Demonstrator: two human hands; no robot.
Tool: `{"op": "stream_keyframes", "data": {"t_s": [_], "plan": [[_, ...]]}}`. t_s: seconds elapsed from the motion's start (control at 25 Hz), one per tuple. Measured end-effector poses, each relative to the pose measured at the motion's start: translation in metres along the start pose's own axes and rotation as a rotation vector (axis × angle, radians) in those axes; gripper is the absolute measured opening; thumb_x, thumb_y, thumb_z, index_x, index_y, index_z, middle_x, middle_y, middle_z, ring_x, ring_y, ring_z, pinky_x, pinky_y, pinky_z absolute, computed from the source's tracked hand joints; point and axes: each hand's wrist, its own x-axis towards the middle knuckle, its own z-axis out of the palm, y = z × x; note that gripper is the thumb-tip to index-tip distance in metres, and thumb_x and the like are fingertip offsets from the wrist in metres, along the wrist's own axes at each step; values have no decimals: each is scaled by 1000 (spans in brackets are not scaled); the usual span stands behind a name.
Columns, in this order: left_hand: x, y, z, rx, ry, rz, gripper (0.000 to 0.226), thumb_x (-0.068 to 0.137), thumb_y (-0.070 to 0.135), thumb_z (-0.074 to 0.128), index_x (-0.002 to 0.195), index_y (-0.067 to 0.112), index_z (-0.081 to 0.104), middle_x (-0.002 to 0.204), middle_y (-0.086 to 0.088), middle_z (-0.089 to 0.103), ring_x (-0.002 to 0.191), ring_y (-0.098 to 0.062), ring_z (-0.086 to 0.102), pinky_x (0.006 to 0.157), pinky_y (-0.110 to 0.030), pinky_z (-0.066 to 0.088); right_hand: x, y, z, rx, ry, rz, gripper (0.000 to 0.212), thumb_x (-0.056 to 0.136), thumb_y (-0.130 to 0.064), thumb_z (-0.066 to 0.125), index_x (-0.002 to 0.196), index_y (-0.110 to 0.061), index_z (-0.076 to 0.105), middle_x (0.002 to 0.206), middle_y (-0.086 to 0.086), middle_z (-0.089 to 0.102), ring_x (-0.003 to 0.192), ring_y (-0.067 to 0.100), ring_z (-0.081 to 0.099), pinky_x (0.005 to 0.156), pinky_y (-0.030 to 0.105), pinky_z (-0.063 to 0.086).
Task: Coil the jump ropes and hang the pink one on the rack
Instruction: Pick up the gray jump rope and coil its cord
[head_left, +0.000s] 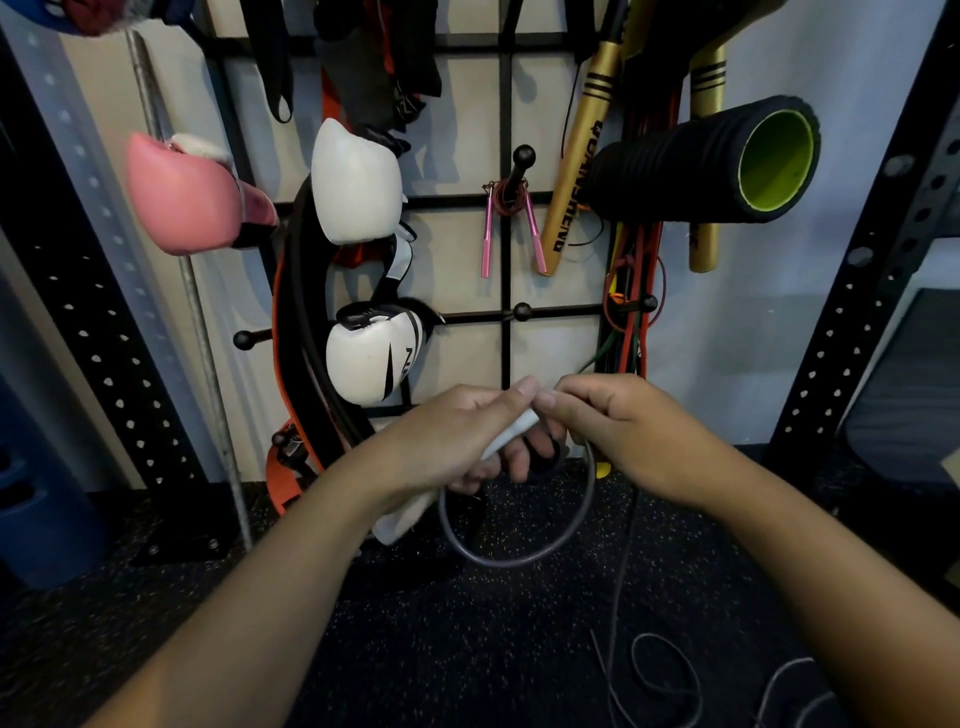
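In the head view, both hands met low in front of the rack (506, 130). The left hand (457, 436) was curled round 2 white handles (506, 439) of a grey jump rope, whose long axis ran from lower left to upper right, the top end reaching the right hand. The right hand (618, 421) pinched that upper end with its fingertips (545, 400); whether it also held cord I could not tell. A loop of the grey rope (519, 558) hung directly beneath the 2 hands, and the slack ran down and to the right, lying in loose curls on the black floor (467, 649) nearer the right arm. So the next wrap probably called for the right hand to gather cord from below right and bring it up to the handles.

The pink rope (511, 218) was coiled on a ball-tipped peg above the hands, both pink handles dangling, apparently already hung. White boxing gloves (371, 353) hung to the left, a foam roller (711, 161) to the upper right, and resistance bands (636, 291) just behind the right hand might snag the cord.
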Motion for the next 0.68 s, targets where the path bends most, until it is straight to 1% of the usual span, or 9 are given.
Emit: {"op": "stream_keyframes", "data": {"t_s": [0.08,0.16,0.28,0.36,0.44,0.48,0.52,0.6,0.68], "plan": [[0,-2,3,29,21,-6,52,101,61,39,86,23,71,57,13,49,46,-2,37,48,-20,31,0,-2,0,82,7,-1,35,101,-49,52,76,-31,67,55,-12,47,52,10,40,53,31,35],[3,-2,3,-98,105,19,51,102,60,38,84,20,64,57,14,41,45,-3,33,45,-19,28,-1,-2,-9,260,48,46,39,96,-55,50,80,-26,70,55,-9,45,49,13,38,49,28,32],[5,6,-3,-561,322,127,51,101,61,36,80,19,56,54,11,33,42,-5,26,38,-18,24,-4,7,-23,449,143,174,62,95,-68,42,78,-15,69,52,-2,39,46,18,34,49,29,32],[8,12,-2,-826,447,255,50,101,61,35,79,20,52,54,11,30,42,-5,26,38,-19,25,-3,12,-15,454,91,197,79,92,-81,30,81,-13,69,54,-1,41,45,19,38,49,30,37],[10,17,7,-1024,518,352,45,102,58,36,80,20,47,57,9,29,45,-6,27,42,-20,29,-1,9,6,450,9,213,87,81,-92,23,89,-20,71,60,-2,51,48,15,45,49,28,40],[12,18,14,-1098,541,377,43,103,56,38,81,20,46,59,8,29,47,-7,28,45,-21,31,0,4,18,459,-7,215,83,79,-93,25,93,-25,71,64,-3,56,49,10,48,48,26,41],[12,20,21,-1152,561,390,40,103,54,39,82,20,44,61,7,29,49,-8,29,47,-21,33,-1,-4,30,472,5,200,73,81,-86,30,100,-26,69,68,-3,59,50,5,49,48,22,41],[13,21,32,-1223,570,409,38,105,50,40,85,19,44,62,6,32,51,-9,32,50,-22,39,-4,-18,51,571,113,104,50,94,-63,43,108,-20,64,69,-3,60,51,2,48,47,16,39],[13,18,38,-1160,559,427,35,106,47,40,87,17,45,65,5,39,55,-9,42,56,-22,48,-7,-24,57,717,283,42,28,103,-41,51,96,-17,64,62,-6,54,48,3,43,43,14,35]]}}
